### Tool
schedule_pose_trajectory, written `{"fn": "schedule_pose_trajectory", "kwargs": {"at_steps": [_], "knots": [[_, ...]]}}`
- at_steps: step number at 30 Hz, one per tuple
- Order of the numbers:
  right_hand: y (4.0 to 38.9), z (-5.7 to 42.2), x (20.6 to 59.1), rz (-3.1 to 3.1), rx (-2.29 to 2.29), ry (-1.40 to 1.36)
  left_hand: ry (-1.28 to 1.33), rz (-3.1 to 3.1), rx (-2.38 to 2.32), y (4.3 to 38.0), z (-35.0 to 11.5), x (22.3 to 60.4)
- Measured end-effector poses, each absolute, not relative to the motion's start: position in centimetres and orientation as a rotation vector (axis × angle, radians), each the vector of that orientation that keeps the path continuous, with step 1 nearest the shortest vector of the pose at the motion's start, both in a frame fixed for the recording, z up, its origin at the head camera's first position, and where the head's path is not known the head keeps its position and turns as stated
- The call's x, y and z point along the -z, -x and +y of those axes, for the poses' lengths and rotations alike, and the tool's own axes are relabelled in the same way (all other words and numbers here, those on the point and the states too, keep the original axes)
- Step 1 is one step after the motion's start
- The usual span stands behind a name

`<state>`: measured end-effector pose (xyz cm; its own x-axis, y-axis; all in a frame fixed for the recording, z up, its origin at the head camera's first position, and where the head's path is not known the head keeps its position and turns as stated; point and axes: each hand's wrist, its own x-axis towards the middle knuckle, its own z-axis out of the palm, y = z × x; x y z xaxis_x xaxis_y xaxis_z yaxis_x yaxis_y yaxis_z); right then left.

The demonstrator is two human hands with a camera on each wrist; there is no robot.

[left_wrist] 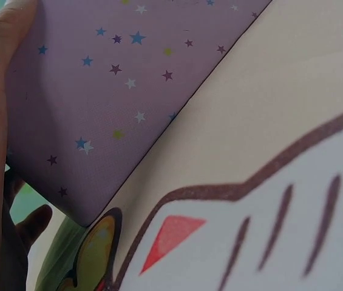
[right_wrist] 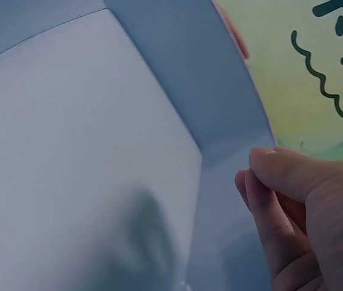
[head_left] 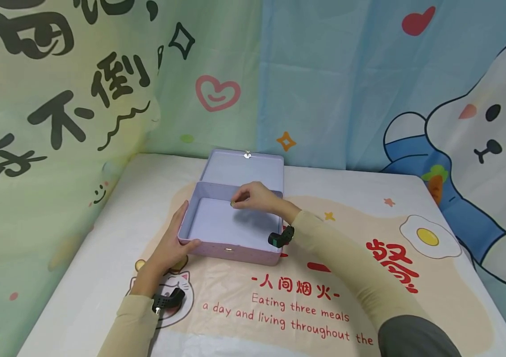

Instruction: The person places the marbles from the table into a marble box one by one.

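A lilac hinged box [head_left: 235,251] stands on the table with its lid [head_left: 244,166] tipped back, away from the person. Small coloured stars dot its outer wall [left_wrist: 116,91]. The left hand [head_left: 171,245] holds the box by its near left corner, fingers along the left side and thumb over the front wall. Above the box's pale inside, the right hand [head_left: 255,197] has thumb and fingertips [right_wrist: 265,160] pinched together. A tiny greenish-gold thing [head_left: 232,203] shows at those fingertips in the head view; its kind is too small to tell. In the right wrist view the fingers hide it.
A printed cloth [head_left: 297,317] with red lettering, a cat and a fried egg covers the table. Patterned curtains [head_left: 306,89] hang behind and at the left. The lid carries a metal clasp [head_left: 247,154]. Both wrists wear black camera straps [head_left: 282,237].
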<state>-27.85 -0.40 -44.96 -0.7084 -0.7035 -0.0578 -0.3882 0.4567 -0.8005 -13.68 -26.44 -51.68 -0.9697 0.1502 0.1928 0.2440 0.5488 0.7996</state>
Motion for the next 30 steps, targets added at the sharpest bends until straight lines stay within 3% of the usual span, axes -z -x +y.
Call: {"fn": "schedule_pose_trajectory", "kwargs": {"at_steps": [22, 30], "knots": [[27.8, -1.9, 47.7, 2.506, 0.891, 0.999, 0.355, -2.661, 1.412, 13.8, -26.5, 51.7], [27.6, -1.9, 47.8, 2.596, 0.654, 1.186, 0.341, -2.668, 1.417, 13.7, -26.6, 51.8]]}}
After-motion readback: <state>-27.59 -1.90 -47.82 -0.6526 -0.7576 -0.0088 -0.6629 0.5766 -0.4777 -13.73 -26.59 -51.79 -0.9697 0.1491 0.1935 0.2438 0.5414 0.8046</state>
